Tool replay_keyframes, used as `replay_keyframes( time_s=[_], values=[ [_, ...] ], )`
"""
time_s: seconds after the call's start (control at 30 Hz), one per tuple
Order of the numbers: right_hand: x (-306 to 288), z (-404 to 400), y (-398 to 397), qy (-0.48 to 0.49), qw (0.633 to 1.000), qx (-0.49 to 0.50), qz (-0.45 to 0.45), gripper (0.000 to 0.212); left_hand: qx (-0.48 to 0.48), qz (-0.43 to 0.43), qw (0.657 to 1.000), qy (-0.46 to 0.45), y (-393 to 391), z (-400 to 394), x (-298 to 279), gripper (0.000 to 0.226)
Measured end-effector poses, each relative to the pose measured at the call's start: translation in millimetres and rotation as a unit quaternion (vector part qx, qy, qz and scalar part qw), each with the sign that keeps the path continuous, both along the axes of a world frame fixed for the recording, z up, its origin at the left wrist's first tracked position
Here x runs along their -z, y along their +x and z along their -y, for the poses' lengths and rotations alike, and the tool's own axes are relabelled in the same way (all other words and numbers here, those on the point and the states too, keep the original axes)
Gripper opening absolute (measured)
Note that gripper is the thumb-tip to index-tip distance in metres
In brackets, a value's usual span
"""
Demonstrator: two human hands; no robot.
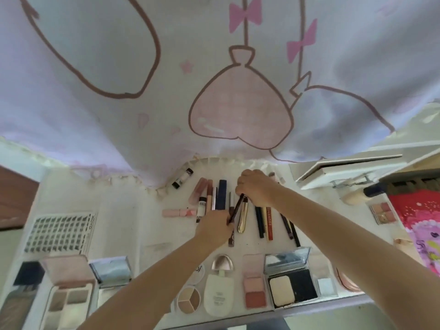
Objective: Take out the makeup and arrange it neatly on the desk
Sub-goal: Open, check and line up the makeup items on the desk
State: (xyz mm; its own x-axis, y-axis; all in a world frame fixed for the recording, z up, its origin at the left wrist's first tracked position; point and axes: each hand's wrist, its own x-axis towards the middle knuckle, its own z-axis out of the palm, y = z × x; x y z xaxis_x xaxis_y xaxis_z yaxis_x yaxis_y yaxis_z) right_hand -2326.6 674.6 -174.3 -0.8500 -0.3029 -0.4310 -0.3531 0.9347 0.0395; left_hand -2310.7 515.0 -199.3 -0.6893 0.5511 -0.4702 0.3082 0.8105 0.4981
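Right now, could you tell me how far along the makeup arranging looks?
Mostly done: pencils and tubes lie in a row, and palettes line the desk's near edge. In hand: both the left hand and right hand hold a dark pencil. Left: laying it in the row.

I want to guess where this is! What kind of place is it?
Probably a bedroom vanity desk: a white desk full of makeup palettes and pencils, beneath a cartoon-print curtain.
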Motion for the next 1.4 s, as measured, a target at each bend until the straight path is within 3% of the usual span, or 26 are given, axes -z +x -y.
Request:
replay_keyframes(
  time_s=[0.17, 0.4, 0.67, 0.9, 1.17, 1.4],
  values=[
    [20, 2, -17, 0.010, 0.998, -0.062, 0.028, 0.038, -0.102, 0.032, 0.994, -0.014, 11, -17, 11, 0.024],
    [31, -12, -28, 0.001, 0.988, -0.140, 0.068, 0.038, -0.107, -0.010, 0.991, -0.080, 20, -42, 16, 0.022],
    [36, -24, -26, 0.001, 0.970, -0.232, 0.076, 0.036, -0.123, 0.019, 0.985, -0.119, 34, -60, 14, 0.024],
    [38, -21, -23, -0.004, 0.969, -0.239, 0.060, 0.031, -0.149, 0.004, 0.974, -0.168, 43, -58, 12, 0.019],
    [35, -13, -20, -0.088, 0.978, -0.189, 0.020, 0.030, -0.158, -0.042, 0.976, -0.144, 54, -41, 9, 0.020],
    [49, 2, -7, -0.072, 0.982, -0.175, -0.003, 0.028, -0.180, -0.071, 0.971, -0.142, 57, -8, 11, 0.023]
  ],
)
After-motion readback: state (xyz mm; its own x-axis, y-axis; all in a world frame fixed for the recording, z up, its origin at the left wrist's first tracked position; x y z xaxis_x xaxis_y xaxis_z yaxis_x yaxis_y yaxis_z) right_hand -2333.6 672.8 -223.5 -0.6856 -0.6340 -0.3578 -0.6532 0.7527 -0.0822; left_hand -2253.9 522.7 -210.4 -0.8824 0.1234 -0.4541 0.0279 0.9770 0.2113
